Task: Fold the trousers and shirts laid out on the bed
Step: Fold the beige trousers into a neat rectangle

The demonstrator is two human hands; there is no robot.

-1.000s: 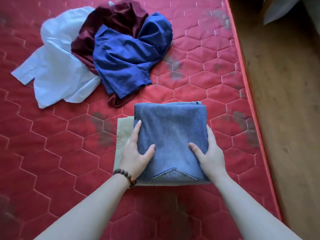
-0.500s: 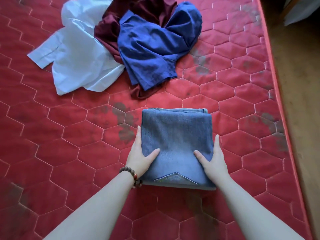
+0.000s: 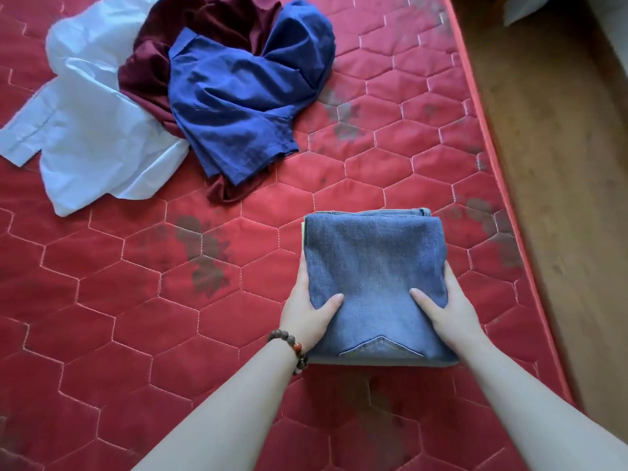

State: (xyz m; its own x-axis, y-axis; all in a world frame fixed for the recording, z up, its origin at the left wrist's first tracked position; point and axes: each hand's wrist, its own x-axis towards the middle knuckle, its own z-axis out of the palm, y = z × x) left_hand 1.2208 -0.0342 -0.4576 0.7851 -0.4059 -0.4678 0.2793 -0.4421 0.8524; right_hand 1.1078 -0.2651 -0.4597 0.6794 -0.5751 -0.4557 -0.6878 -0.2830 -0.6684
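Observation:
A folded pair of blue jeans (image 3: pixel 373 266) lies on the red quilted mattress (image 3: pixel 136 300), near its right edge. A thin pale strip of a beige garment (image 3: pixel 303 232) shows under the jeans' left side. My left hand (image 3: pixel 306 307) grips the stack's left side with its thumb on top. On the opposite side my right hand (image 3: pixel 445 307) grips it the same way. At the far left lie a crumpled white shirt (image 3: pixel 91 137), a maroon garment (image 3: pixel 204 32) and a blue shirt (image 3: pixel 244 96) heaped on it, all unfolded.
The mattress's right edge (image 3: pixel 503 185) runs diagonally beside a wooden floor (image 3: pixel 560 164). Dark flower prints (image 3: pixel 204 260) mark the mattress to the left of the jeans. A pale object (image 3: pixel 540 8) sits at the top right corner.
The jeans slid from an offset spot to sit squarely over the beige garment. Both hands then moved the stack right, away from the flower print and toward the mattress edge.

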